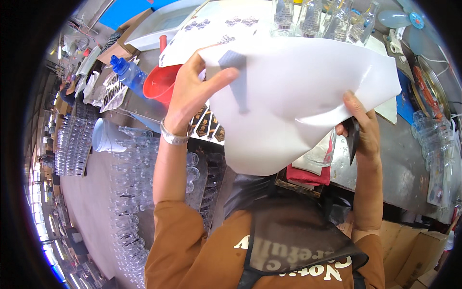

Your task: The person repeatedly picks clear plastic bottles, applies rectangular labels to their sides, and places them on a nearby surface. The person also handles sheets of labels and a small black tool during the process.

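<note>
A large white sheet (pixel 288 96), bent and wavy, is held up in front of me. My left hand (pixel 195 89) grips its upper left edge, thumb in front and fingers partly hidden behind. A grey tie-shaped patch (pixel 236 79) shows on the sheet beside that thumb. On the right, my right hand (pixel 362 123) pinches the sheet's edge. The same hand also holds a flat black pointed piece (pixel 353 137), whose kind I cannot make out. Below my left thumb, part of a sheet of black and gold decals (pixel 209 126) is visible.
Clear glass bottles (pixel 310 19) stand behind the sheet on the metal table (pixel 404 149). Left of my hand are a red funnel (pixel 161 84) and a blue-capped bottle (pixel 127 71). A red cloth (pixel 310 174) lies at the near edge. Many glass bottles (pixel 127 192) stand at lower left.
</note>
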`<state>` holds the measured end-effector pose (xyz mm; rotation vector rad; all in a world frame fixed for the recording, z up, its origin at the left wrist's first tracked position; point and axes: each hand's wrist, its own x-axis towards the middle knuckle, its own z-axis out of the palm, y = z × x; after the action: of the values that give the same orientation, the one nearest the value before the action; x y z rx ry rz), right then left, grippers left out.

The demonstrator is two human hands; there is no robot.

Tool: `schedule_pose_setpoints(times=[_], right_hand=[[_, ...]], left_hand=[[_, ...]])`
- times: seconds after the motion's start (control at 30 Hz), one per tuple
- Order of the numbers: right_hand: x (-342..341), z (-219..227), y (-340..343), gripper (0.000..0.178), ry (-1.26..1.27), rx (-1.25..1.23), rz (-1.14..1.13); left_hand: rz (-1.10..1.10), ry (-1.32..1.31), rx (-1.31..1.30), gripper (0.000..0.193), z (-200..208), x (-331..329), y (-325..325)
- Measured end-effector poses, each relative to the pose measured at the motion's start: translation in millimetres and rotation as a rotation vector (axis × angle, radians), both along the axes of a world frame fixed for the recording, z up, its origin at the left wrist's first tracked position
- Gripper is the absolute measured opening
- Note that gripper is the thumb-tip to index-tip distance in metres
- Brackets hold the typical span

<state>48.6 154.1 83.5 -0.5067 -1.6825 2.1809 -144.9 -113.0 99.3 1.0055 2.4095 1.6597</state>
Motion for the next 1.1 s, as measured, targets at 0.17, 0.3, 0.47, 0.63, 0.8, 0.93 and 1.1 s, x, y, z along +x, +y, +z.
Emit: schedule_pose_setpoints(times=[0.17,0.3,0.47,0.63,0.8,0.93,1.1], right_hand=[[14,-2,9,0.035,0.014,0.017,0.034],[32,1,19,0.037,-0.009,0.056,0.013],[46,5,28,0.04,-0.027,0.05,-0.013],[56,10,22,0.039,-0.026,0.06,-0.03],[64,11,21,0.039,-0.041,0.065,-0.035],[70,9,20,0.04,-0.031,0.037,-0.087],[119,-8,92,0.051,0.152,0.835,-0.338]], left_hand=[[-0.142,-0.057,-0.072,0.03,10,-20,13],[-0.132,-0.121,-0.114,0.025,11,-24,15],[-0.225,-0.248,0.112,0.028,20,18,44],[-0.24,-0.116,-0.158,0.036,22,19,53],[-0.204,-0.153,-0.226,0.03,21,14,47],[-0.123,-0.152,-0.27,0.027,6,-11,34],[0.239,-0.252,-0.13,0.03,-15,-72,-40]])
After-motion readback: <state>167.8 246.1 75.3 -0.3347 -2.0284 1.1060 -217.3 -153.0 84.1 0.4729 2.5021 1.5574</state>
